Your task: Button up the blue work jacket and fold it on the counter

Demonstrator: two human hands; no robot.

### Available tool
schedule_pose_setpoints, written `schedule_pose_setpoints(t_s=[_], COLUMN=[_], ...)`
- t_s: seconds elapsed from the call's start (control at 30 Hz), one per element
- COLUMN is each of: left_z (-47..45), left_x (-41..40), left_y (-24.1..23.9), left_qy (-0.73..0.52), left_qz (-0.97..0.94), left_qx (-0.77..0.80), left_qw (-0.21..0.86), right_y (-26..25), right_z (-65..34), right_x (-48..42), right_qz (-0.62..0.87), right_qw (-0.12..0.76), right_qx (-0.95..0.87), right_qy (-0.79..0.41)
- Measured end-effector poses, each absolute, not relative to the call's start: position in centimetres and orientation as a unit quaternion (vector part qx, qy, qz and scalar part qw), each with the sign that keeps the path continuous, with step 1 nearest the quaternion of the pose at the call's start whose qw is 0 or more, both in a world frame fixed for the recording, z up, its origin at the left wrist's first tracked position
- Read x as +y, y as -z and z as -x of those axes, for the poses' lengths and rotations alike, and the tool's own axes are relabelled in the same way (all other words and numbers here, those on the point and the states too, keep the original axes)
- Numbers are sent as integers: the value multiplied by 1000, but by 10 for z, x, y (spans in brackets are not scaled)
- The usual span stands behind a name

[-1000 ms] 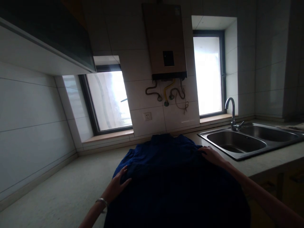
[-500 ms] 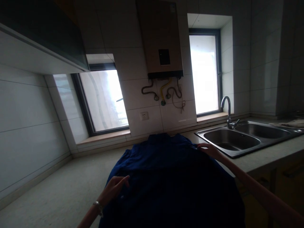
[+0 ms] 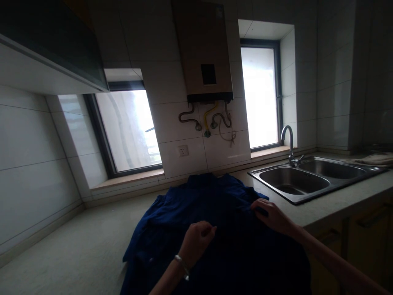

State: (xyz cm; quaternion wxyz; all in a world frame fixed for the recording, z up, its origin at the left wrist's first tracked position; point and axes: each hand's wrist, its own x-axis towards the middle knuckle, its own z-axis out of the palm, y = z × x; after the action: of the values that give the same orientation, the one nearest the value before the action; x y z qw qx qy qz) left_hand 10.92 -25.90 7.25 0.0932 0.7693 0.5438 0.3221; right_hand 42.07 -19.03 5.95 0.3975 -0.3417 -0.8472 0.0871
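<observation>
A dark blue garment [image 3: 184,213] lies spread on the pale countertop [image 3: 76,246], its lower part hanging over the front edge. My left hand [image 3: 196,241], with a bracelet at the wrist, rests over the middle of the garment, fingers curled as if pinching the cloth. My right hand [image 3: 272,215] lies on the garment's right side near the counter edge, fingers bent down onto the fabric. The dim light hides whether either hand really grips the cloth.
A steel double sink [image 3: 310,180] with a curved tap [image 3: 288,143] sits to the right. A water heater [image 3: 204,49] with pipes hangs on the tiled wall between two windows. A wall socket [image 3: 183,150] is below it. A cupboard overhangs at upper left.
My left hand has moved from the garment's left edge to its middle. My right hand has slid a little inward and towards me. The garment's left side is now bunched inward.
</observation>
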Motion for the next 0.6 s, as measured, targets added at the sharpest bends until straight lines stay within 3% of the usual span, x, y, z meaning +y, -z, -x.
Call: schedule_pose_setpoints(t_s=[0.23,0.37,0.6], left_z=[-186,-191,-195], left_x=[-254,-246,-249], left_y=[-56,-55,-54], left_qy=[-346,-373,-429], left_qz=[-839,-826,-781], left_qx=[420,416,414], left_qw=[20,76,186], right_y=[-53,-58,-52], right_z=[-377,-377,-366], right_x=[-232,-243,-251], right_qz=[352,392,434], right_qw=[435,496,434], right_qx=[-818,-773,-790], right_qy=[-130,-46,-8])
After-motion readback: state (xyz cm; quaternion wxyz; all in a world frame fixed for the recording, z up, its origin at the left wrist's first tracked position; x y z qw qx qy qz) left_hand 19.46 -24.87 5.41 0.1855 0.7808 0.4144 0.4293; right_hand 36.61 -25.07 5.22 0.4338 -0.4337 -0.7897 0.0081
